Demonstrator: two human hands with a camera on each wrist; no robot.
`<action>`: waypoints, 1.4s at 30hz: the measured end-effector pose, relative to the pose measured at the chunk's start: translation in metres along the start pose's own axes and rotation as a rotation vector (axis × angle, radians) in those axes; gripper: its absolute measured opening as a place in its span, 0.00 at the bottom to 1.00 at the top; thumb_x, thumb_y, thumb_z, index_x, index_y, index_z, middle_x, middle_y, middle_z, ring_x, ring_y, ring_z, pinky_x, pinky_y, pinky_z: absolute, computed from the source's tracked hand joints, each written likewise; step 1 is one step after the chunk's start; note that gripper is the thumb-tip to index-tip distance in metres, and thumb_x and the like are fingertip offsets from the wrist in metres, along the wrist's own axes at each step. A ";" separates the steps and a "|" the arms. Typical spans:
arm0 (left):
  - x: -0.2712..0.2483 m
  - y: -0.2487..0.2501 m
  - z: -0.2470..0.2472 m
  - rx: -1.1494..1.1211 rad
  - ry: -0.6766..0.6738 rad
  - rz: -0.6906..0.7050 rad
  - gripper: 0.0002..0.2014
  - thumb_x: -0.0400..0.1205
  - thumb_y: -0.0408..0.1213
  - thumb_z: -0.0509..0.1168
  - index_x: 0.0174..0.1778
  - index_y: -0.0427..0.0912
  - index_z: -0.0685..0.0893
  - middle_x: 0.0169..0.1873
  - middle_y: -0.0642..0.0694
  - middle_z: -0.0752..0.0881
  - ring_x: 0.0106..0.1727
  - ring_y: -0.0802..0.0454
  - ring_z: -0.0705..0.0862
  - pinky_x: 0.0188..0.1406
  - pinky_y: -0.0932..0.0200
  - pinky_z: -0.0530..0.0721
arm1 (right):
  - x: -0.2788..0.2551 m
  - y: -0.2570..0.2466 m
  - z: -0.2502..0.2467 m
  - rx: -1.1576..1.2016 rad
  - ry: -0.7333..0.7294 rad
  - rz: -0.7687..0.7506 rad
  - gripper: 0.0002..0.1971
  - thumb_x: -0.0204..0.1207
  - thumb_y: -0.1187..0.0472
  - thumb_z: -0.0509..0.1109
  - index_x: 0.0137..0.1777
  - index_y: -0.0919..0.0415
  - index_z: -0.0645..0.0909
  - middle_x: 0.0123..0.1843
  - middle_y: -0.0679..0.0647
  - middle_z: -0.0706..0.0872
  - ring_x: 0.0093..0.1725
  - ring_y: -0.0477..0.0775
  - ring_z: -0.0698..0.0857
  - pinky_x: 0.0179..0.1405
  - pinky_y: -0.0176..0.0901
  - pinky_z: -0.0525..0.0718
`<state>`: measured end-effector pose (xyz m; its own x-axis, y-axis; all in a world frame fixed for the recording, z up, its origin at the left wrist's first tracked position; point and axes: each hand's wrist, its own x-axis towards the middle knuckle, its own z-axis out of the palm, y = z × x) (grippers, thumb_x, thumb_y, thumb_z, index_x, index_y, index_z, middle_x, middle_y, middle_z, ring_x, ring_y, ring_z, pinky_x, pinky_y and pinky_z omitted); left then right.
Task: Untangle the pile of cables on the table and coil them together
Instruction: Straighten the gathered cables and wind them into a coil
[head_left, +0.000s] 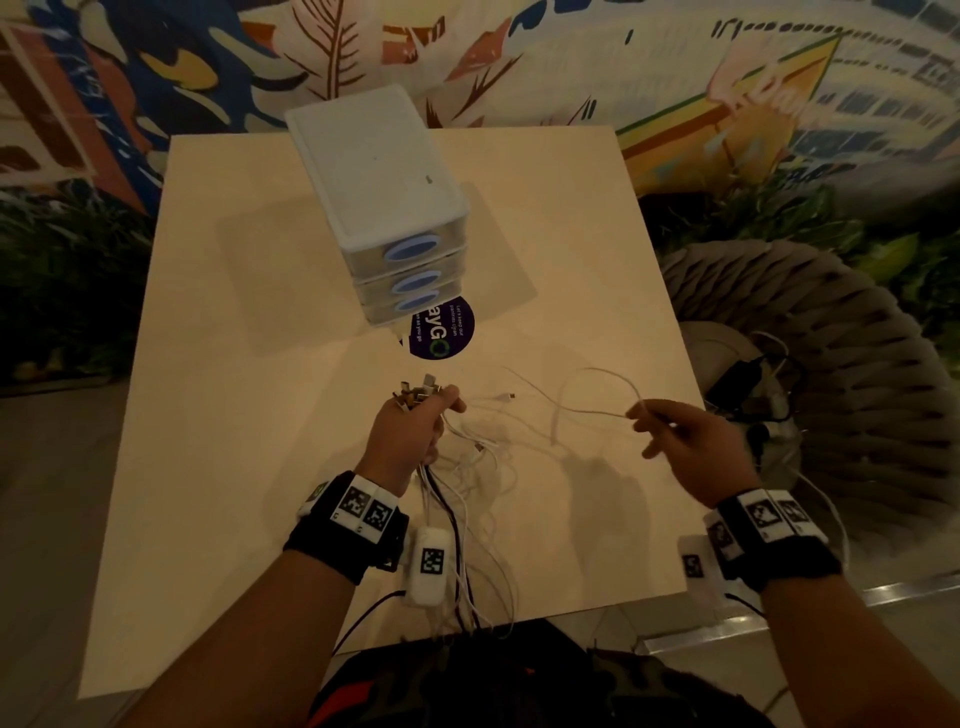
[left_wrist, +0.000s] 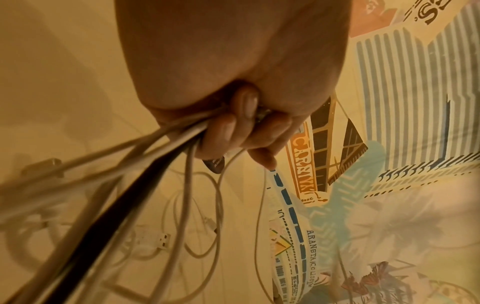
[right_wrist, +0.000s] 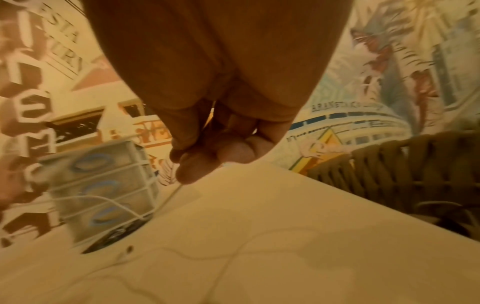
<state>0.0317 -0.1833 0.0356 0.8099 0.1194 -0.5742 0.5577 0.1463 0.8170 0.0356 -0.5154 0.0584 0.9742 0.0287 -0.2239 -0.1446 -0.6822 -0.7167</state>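
- Fingers (left_wrist: 228, 131) of the left hand (head_left: 410, 421) were curled tight around a bunch of cables (head_left: 452, 525).
- Many metal plugs (head_left: 415, 395) stuck up out of the top of that fist.
- White cables and one black cable (left_wrist: 109, 207) hung down from the fist, past the near edge of the table (head_left: 249, 322).
- More of the white cables lay in loose loops on the table, between the two hands.
- One loose plug (head_left: 505, 397) lay flat on the table, near the left hand.
- From the left wrist, a USB plug (left_wrist: 164, 241) showed on the table under the hand.
- The right hand (head_left: 685, 441) was off to the right, well apart from the left hand.
- Its thumb and first finger (right_wrist: 187, 170) pinched one thin white cable (head_left: 587, 410).
- That cable was lifted off the table and made a loop in the air near the right hand.
- The other fingers of the right hand were bent in loosely.
- A white box with three drawers (head_left: 384, 208) stood at the far middle of the table.
- Each drawer had a blue oval on its front.
- A round dark sticker (head_left: 441, 332) was on the table, just in front of the box.
- A woven chair (head_left: 810, 332) stood to the right of the table.
- Both wrists wore black bands (head_left: 343, 530) with square black-and-white marks.
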 end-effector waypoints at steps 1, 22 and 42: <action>0.000 0.000 0.000 0.000 0.003 0.001 0.16 0.87 0.42 0.68 0.34 0.40 0.88 0.18 0.49 0.66 0.19 0.53 0.60 0.21 0.61 0.61 | 0.001 0.008 -0.002 0.023 -0.004 0.029 0.08 0.86 0.55 0.68 0.51 0.41 0.87 0.46 0.43 0.92 0.37 0.41 0.91 0.44 0.43 0.86; -0.018 0.004 0.001 -0.028 -0.151 0.120 0.17 0.89 0.40 0.65 0.34 0.39 0.83 0.19 0.46 0.64 0.19 0.52 0.58 0.22 0.59 0.58 | 0.021 0.024 0.022 -0.001 0.070 0.186 0.06 0.83 0.53 0.71 0.57 0.48 0.78 0.42 0.52 0.89 0.37 0.52 0.89 0.38 0.49 0.85; -0.025 0.006 0.009 0.093 -0.172 0.200 0.13 0.90 0.39 0.65 0.68 0.49 0.88 0.19 0.56 0.67 0.21 0.57 0.61 0.20 0.64 0.63 | 0.030 -0.096 0.066 0.214 -0.291 -0.319 0.12 0.90 0.61 0.59 0.52 0.59 0.84 0.46 0.53 0.89 0.46 0.51 0.88 0.48 0.36 0.81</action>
<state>0.0167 -0.1942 0.0557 0.9200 -0.0328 -0.3906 0.3917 0.0444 0.9190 0.0676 -0.4009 0.0772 0.8913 0.4359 -0.1245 0.0911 -0.4411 -0.8928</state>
